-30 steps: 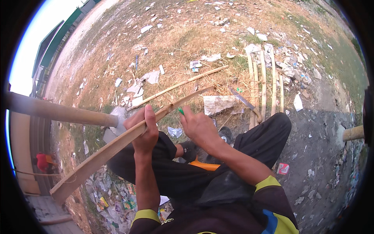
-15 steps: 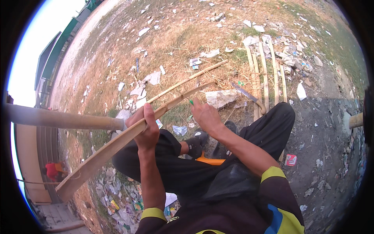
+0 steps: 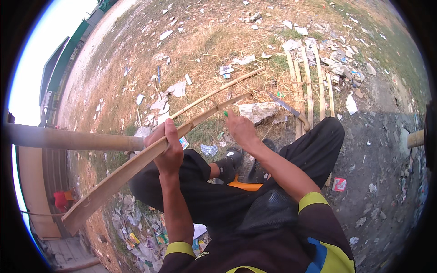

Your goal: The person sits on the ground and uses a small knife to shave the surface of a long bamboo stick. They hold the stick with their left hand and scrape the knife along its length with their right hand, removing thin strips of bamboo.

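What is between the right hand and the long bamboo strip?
Nothing visible. The right hand sits right against the bamboo strip, holding a small green-handled tool to its upper part. The left hand grips the strip lower down.

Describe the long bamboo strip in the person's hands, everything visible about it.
The bamboo strip is a long, flat split slat, pale tan, wide at its near end and tapering toward the far tip. It runs diagonally from lower left, above the litter, up to the right over the dry grass. The left hand is wrapped around its middle. The right hand is at the strip near its thin end, holding a small green-handled tool against it; the blade cannot be made out.
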The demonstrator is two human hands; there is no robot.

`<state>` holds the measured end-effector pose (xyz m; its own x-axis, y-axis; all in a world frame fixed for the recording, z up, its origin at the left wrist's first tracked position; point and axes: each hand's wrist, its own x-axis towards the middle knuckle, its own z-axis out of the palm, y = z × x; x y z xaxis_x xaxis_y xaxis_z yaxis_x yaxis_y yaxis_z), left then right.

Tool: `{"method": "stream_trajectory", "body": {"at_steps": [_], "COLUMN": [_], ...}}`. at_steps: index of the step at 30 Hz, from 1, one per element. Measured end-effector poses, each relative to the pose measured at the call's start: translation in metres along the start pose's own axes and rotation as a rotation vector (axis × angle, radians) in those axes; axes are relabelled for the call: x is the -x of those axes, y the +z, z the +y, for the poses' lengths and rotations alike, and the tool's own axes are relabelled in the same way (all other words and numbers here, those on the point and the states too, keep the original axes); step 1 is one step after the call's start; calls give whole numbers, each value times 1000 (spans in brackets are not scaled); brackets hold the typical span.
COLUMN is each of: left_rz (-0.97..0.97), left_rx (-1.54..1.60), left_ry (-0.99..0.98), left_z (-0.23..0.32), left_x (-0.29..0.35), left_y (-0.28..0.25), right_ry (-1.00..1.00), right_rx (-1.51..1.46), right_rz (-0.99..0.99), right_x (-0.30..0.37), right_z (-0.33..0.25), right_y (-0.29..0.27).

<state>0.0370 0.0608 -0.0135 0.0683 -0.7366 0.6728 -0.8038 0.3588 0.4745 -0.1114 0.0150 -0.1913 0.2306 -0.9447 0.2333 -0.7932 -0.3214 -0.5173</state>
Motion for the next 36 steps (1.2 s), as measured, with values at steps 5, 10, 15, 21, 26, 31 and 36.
{"method": "stream_trajectory", "body": {"at_steps": [5, 10, 15, 21, 26, 31, 36], "left_rz": [-64, -25, -75, -37, 38, -133, 52], "left_rx": [20, 0, -54, -17, -24, -285, -63], "left_ry": [-131, 68, -83, -16, -68, -63, -73], "left_z": [-5, 3, 0, -3, -7, -19, -5], "left_x": [1, -7, 0, -2, 4, 12, 0], "left_y": [-6, 3, -6, 3, 3, -5, 6], "right_ry": [66, 166, 158, 309, 231, 241, 326], "right_rx": [-20, 57, -71, 24, -125, -96, -101], "right_rz": [-102, -75, -139, -150, -127, -144, -102], "right_x": [-12, -24, -25, -26, -24, -20, -9], "right_z": [-11, 64, 28, 101, 66, 79, 98], "right_y": [-15, 27, 19, 61, 32, 55, 73]}}
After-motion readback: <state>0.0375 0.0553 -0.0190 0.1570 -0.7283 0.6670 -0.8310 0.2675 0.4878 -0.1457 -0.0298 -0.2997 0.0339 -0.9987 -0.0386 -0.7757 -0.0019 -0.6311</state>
